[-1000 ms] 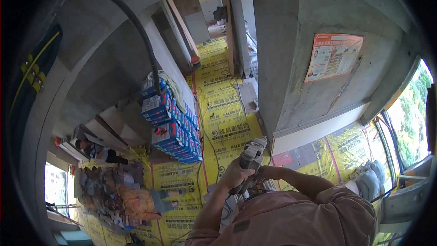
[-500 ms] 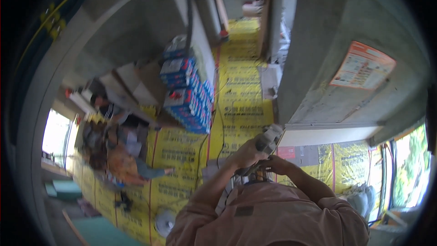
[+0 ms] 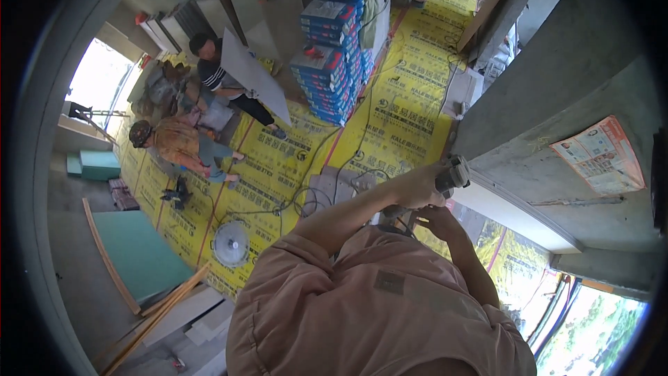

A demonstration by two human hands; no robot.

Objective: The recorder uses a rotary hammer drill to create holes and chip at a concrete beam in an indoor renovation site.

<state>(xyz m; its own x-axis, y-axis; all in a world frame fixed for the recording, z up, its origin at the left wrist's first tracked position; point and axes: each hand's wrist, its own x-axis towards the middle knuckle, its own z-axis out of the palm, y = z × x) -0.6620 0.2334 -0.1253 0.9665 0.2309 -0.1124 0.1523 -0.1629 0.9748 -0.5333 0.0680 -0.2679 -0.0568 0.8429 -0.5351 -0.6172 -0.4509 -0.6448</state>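
Observation:
My left hand (image 3: 419,186) is closed around a grey handheld power tool (image 3: 454,173) with a rounded, dark-ringed end. Its exact kind cannot be made out. The tool is held in front of my chest, its rounded end pointing away to the right, close to the grey wall's edge. Just below it, my right hand (image 3: 438,223) has its fingers bent inward near the tool's underside. What those fingers hold, if anything, is hidden. A dark strip, perhaps a cord, hangs between my hands and my shirt.
Yellow printed sheeting (image 3: 390,111) covers the floor, with loose cables across it. Blue bags (image 3: 327,69) are stacked ahead. At left, one person carries a white board (image 3: 256,76); another person (image 3: 179,143) stands nearer. A round fan (image 3: 231,244), green boards (image 3: 132,251) and wooden strips (image 3: 160,313) lie lower left.
My view has turned left, so the bags and floor sit further right. The tool stays in my left hand. The person in the striped sleeve now stands holding the white board.

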